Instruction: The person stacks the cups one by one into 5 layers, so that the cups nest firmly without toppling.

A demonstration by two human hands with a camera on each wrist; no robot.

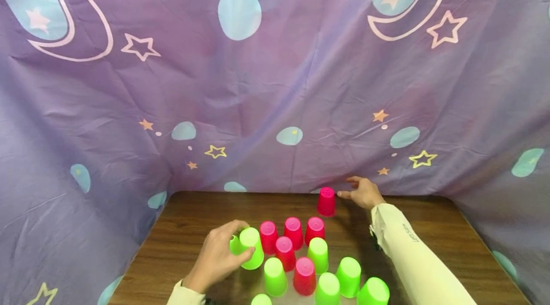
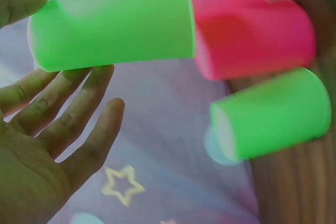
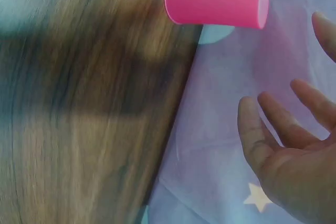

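Note:
My left hand (image 1: 219, 252) holds an upside-down green plastic cup (image 1: 253, 240) at the left end of the group. In the left wrist view its thumb lies on one side of that green cup (image 2: 115, 24) and fingers on the other. Partly hidden behind it is another green cup (image 1: 234, 245). My right hand (image 1: 363, 194) is at the back of the table, beside a lone upside-down pink cup (image 1: 326, 202). In the right wrist view its fingers (image 3: 252, 129) are spread loosely, apart from the pink cup (image 3: 215, 1), and hold nothing.
Several upside-down pink cups (image 1: 293, 233) and green cups (image 1: 349, 276) stand close together between the arms, down to the near side. The wooden table (image 1: 172, 228) meets a purple patterned cloth (image 1: 258, 104) at its back and sides.

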